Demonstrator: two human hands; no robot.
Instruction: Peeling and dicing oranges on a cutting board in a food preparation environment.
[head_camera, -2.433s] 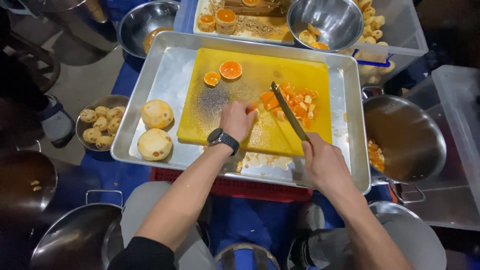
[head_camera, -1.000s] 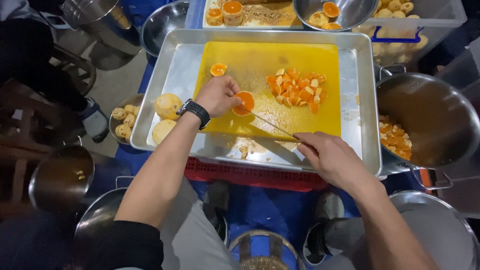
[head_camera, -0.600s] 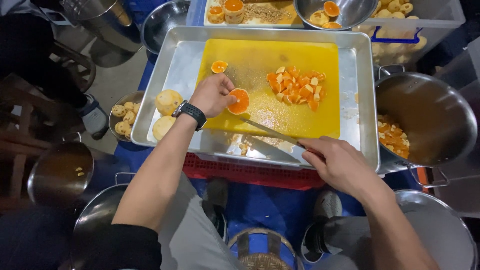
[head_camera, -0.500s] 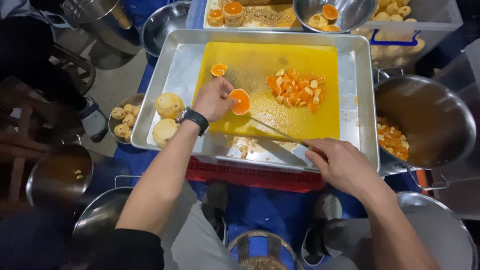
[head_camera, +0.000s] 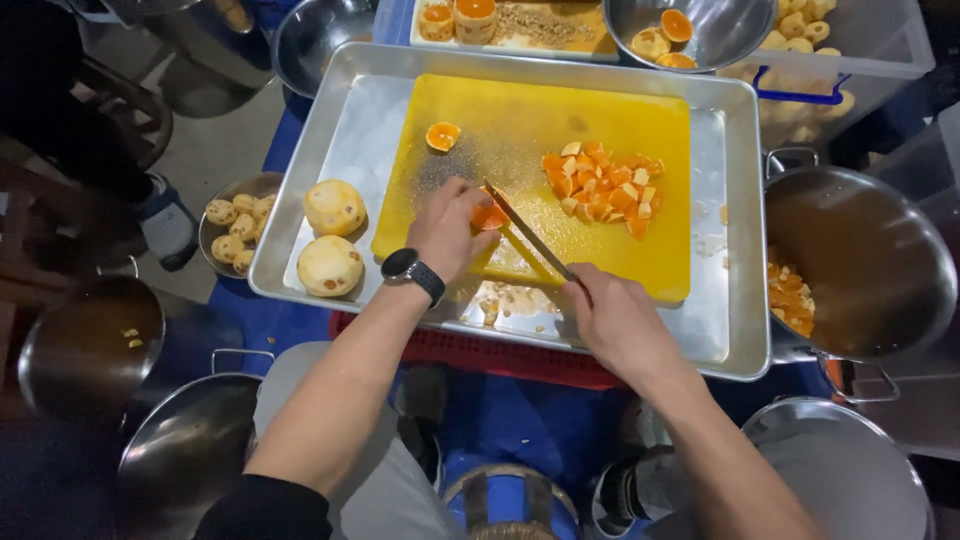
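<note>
Knife (head_camera: 528, 232) in right hand (head_camera: 618, 322) meets orange half (head_camera: 489, 215) — left hand (head_camera: 449, 228) seemingly steadying.

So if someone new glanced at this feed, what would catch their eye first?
Most likely the bright yellow cutting board filling the metal tray, where the left hand pins an orange piece while the right hand lays a knife against it. Next, the heap of diced orange on the board's right side and the two peeled whole fruits at the tray's left end.
</note>
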